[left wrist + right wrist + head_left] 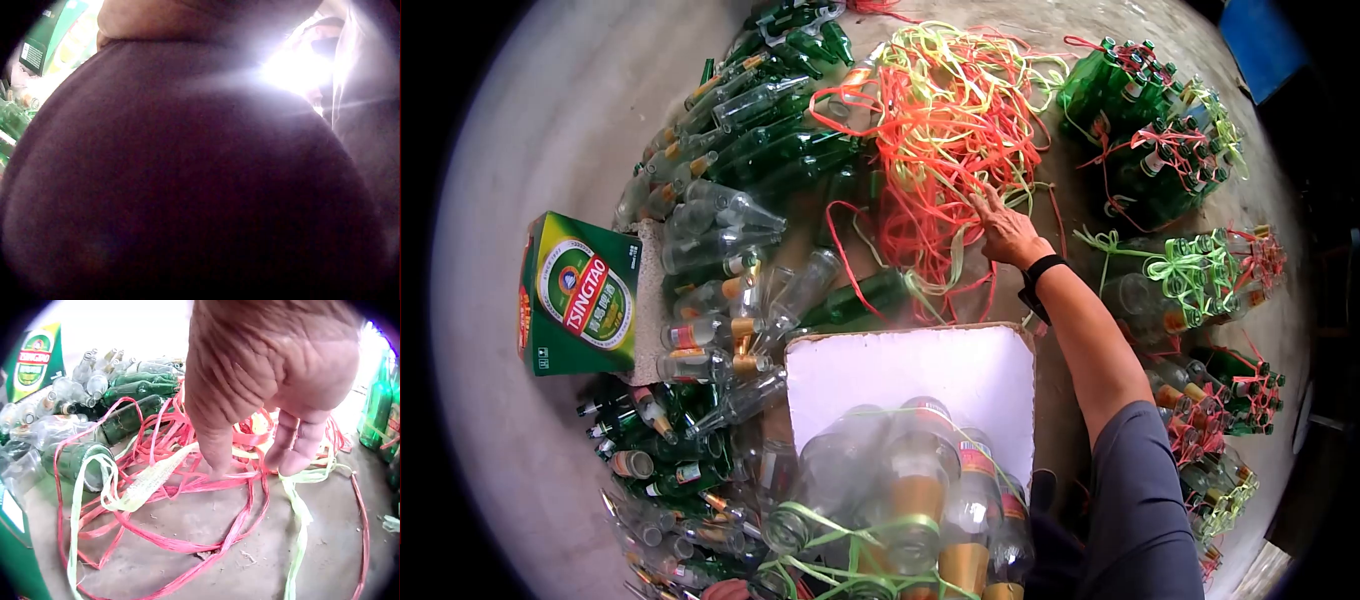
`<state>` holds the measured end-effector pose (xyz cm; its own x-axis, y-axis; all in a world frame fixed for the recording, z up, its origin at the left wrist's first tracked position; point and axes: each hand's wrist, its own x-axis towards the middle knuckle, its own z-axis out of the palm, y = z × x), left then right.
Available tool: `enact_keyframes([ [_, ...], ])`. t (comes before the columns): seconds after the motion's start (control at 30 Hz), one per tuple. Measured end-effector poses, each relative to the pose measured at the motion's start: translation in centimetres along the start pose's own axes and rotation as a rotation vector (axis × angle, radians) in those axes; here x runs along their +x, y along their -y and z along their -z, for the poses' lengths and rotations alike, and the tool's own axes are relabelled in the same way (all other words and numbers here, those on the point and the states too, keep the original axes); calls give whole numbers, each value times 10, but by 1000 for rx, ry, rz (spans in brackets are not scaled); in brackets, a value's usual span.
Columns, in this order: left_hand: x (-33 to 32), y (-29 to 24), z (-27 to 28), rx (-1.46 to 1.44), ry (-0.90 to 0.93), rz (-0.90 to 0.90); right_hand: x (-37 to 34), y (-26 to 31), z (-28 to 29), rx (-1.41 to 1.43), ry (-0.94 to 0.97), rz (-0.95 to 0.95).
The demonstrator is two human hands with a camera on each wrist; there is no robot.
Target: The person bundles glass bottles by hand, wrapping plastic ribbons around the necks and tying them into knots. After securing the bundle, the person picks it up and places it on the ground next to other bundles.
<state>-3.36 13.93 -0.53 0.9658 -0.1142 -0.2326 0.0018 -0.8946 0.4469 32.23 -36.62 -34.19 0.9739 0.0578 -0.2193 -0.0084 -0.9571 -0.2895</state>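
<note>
My right hand [1007, 232] reaches down into a tangled heap of red and yellow-green plastic strapping string [960, 110]. In the right wrist view the thumb [215, 453] and the fingers [300, 440] point downward, spread apart, with their tips right at the strands. A pale green strand [297, 515] hangs below the fingertips. Of my left hand, only a band of skin [181, 22] shows in the left wrist view, against dark cloth [187, 156]; its fingers are hidden. Close in front stands a bundle of clear glass bottles [920, 470] bound with green string [850, 540].
A white-topped box [880, 365] sits behind the bundle. Loose clear and green bottles [750, 140] lie piled on the left, beside a green Tsingtao carton [590, 295]. String-tied bottle bundles [1165, 160] line the right side.
</note>
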Motion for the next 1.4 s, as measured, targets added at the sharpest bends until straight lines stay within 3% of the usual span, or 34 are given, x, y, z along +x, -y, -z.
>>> enact_keyframes([
  [0.13, 0, -6, 5, 6, 49, 67, 12, -2, -19, 64, 52, -38],
  [0.2, -1, -8, 5, 6, 32, 135, 14, -13, -40, 51, -29, 17],
  [0.27, 0, -9, 8, 14, 45, 145, 9, -13, -42, 115, 80, -42],
  [0.33, 1, -8, 9, 22, 52, 151, 1, -4, -36, 83, 66, -42],
  [0.47, 0, -8, 7, 83, 25, 116, 0, -9, -46, -178, 277, -81],
  [0.53, 2, -11, 8, 101, 26, 111, -12, -27, -74, -285, -79, 199],
  [0.57, 2, -12, 9, 116, 31, 116, -20, -37, -93, -245, -448, 343],
  [0.6, 3, -13, 9, 131, 36, 117, -30, -45, -96, -248, -448, 346],
  [0.67, 4, -10, 10, 117, 37, 106, -48, -55, -99, -184, -97, 310],
  [0.73, 5, -9, 10, 100, 35, 93, -80, -33, -54, -54, 440, 28],
  [0.83, 4, -10, 10, 117, 47, 94, -107, -8, -7, -266, 721, 47],
  [0.87, 4, -8, 10, 92, 36, 86, -106, -9, -9, -267, 721, 46],
  [0.93, 3, -7, 9, 69, 23, 78, -98, -12, -21, -498, 343, 6],
  [1.0, 3, -7, 8, 55, 22, 70, -61, -37, -49, -661, 302, 182],
  [1.03, 3, -6, 8, 57, 22, 71, -63, -33, -45, -695, -65, 317],
  [1.07, 1, -4, 7, 49, 9, 67, -48, -29, -47, -713, -168, 417],
  [1.13, -1, -1, 6, 42, -4, 62, -28, 3, -41, -776, -365, 347],
  [1.23, -1, 1, 6, 31, 10, 66, -9, 33, -51, -574, -310, 455],
  [1.33, 0, 0, 4, -3, -7, 111, -2, 41, -78, -507, -14, 495],
  [1.37, 1, 1, 4, 1, -4, 111, 2, 42, -80, -475, 220, 417],
  [1.4, 0, 1, 4, 4, 1, 113, 2, 39, -84, -476, 220, 418],
])
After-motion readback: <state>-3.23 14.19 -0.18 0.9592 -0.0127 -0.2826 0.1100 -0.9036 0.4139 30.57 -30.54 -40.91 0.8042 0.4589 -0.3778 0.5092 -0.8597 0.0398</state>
